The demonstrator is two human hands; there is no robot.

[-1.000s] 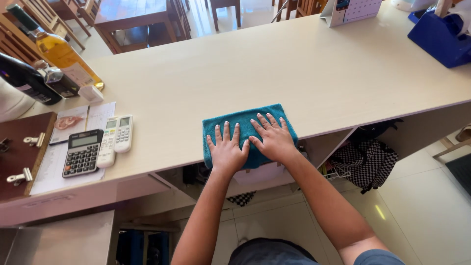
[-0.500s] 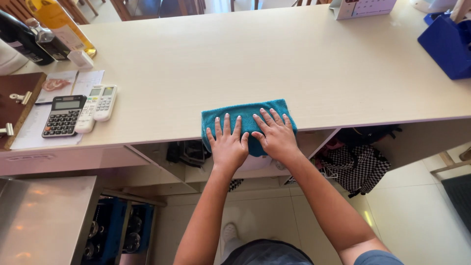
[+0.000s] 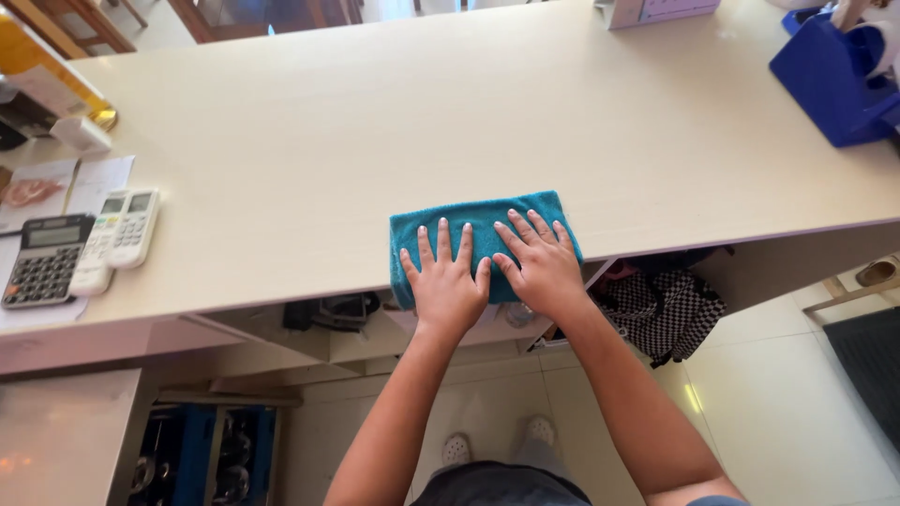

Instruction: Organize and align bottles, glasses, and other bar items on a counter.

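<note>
A folded teal cloth (image 3: 473, 225) lies flat on the cream counter (image 3: 394, 131), at its near edge. My left hand (image 3: 445, 281) presses palm-down on the cloth's near left part, fingers spread. Beside it my right hand (image 3: 536, 262) lies flat on the cloth's near right part, fingers spread too. The two hands touch at the thumbs. Both hands partly overhang the counter's front edge.
At the far left sit a dark calculator (image 3: 42, 258), two white remote controls (image 3: 120, 234) and papers (image 3: 66, 183). A blue holder (image 3: 830, 80) stands at the back right. A checkered bag (image 3: 661, 309) lies under the counter, above a tiled floor.
The view has tilted down and shifted, so the counter objects at the left slid outward. My hands stay flat on the cloth, which sits slightly nearer the counter's front edge.
</note>
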